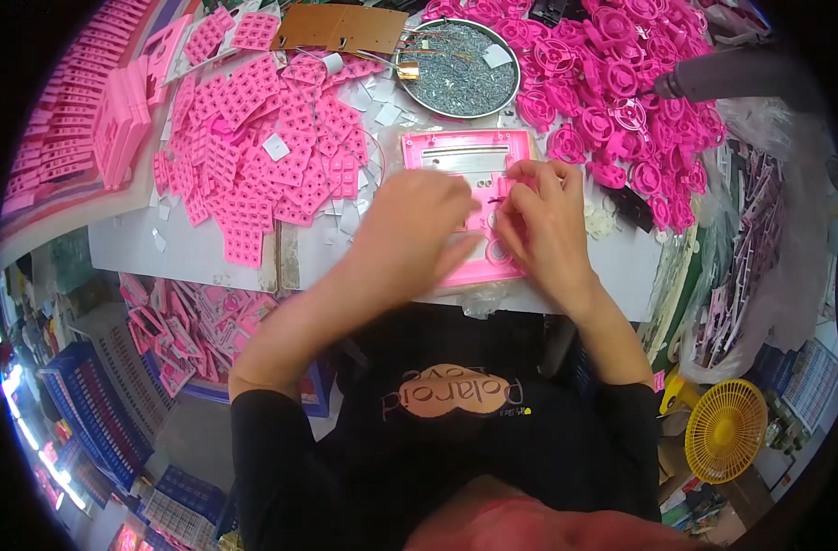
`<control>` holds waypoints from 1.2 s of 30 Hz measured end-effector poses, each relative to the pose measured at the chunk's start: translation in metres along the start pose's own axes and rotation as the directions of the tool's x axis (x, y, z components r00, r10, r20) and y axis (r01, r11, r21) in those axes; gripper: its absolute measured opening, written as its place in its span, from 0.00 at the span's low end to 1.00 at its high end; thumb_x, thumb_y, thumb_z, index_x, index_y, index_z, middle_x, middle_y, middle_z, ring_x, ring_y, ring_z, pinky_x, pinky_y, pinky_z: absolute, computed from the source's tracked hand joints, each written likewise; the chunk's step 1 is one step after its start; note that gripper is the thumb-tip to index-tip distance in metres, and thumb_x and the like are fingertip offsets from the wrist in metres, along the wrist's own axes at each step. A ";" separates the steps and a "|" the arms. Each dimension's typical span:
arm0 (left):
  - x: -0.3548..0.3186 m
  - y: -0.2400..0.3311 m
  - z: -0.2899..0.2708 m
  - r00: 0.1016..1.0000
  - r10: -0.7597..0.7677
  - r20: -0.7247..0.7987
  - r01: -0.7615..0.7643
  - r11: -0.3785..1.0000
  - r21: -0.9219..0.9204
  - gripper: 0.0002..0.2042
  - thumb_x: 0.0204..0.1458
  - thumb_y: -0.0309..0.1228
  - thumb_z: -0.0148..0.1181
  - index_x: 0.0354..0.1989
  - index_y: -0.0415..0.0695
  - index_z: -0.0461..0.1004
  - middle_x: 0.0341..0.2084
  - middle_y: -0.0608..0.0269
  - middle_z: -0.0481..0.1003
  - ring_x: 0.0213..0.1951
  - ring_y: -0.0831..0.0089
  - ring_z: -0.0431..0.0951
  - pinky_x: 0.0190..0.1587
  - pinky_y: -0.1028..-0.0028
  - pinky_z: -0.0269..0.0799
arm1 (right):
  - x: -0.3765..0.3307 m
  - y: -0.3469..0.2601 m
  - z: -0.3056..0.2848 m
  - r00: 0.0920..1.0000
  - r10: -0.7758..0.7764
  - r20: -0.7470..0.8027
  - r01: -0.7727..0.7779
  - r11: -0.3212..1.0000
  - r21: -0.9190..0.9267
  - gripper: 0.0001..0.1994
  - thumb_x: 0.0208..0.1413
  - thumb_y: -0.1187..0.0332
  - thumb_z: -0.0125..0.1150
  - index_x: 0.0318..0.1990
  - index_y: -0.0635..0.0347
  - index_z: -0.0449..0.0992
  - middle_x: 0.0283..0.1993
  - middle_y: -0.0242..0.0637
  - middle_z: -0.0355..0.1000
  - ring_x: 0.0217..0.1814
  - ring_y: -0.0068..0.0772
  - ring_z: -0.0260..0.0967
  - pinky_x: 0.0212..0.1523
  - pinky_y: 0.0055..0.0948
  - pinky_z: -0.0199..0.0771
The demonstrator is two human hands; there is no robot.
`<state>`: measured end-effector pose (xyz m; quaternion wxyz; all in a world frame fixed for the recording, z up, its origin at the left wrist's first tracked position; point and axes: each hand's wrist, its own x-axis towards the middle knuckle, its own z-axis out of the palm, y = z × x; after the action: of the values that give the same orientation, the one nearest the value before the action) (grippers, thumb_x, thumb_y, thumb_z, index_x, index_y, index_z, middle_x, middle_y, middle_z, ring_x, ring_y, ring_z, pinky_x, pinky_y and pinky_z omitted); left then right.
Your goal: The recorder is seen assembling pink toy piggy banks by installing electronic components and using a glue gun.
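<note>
On a white worktable (pixel 208 248), both hands rest on a pink plastic panel (pixel 465 151): left hand (pixel 410 225) curled, right hand (pixel 538 216) pinching a small part.

Dressed in a black top with sleeves pushed up to the elbows, forearms bare. Pale heart-shaped patch with dark lettering printed across the chest. Left hand (pixel 410 220) and right hand (pixel 538 216) bare: no gloves, rings or watch visible.

Both bare forearms rise from the lower edge and converge, the left hand (pixel 410 225) blurred, curled palm-down, the right hand (pixel 538 216) beside it with fingers bent, fingertips nearly meeting.
</note>
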<state>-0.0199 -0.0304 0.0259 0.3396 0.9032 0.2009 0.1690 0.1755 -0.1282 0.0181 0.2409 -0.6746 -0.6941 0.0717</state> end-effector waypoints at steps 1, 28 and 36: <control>0.013 -0.010 -0.003 0.998 -0.022 -0.059 0.023 0.999 0.031 0.12 0.49 0.32 0.66 0.42 0.44 0.78 0.44 0.58 0.77 0.50 0.55 0.75 0.52 0.56 0.69 | 0.000 0.002 0.001 1.000 0.007 0.010 -0.007 1.000 0.018 0.09 0.41 0.75 0.69 0.31 0.59 0.75 0.49 0.38 0.72 0.53 0.54 0.62 0.49 0.48 0.67; 0.018 0.000 0.018 0.972 0.173 -0.156 -0.161 0.983 0.089 0.07 0.46 0.29 0.70 0.31 0.51 0.76 0.27 0.71 0.75 0.38 0.69 0.76 0.53 0.55 0.56 | 0.062 0.010 -0.060 0.995 -0.040 -0.086 0.093 0.222 0.971 0.25 0.54 0.75 0.67 0.59 0.58 0.67 0.25 0.31 0.69 0.25 0.26 0.68 0.28 0.26 0.69; 0.006 0.011 0.027 0.975 0.083 -0.204 -0.103 0.991 -0.089 0.07 0.46 0.30 0.71 0.33 0.52 0.80 0.29 0.74 0.77 0.36 0.71 0.76 0.53 0.58 0.58 | 0.027 -0.023 -0.048 0.965 -0.031 -0.260 0.262 0.110 0.959 0.21 0.61 0.65 0.67 0.55 0.50 0.62 0.19 0.28 0.61 0.19 0.24 0.59 0.22 0.27 0.62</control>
<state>0.0005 -0.0497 0.0149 0.3539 0.8721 0.1826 0.2845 0.1767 -0.1146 0.0764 0.6912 -0.2778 -0.5119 0.4278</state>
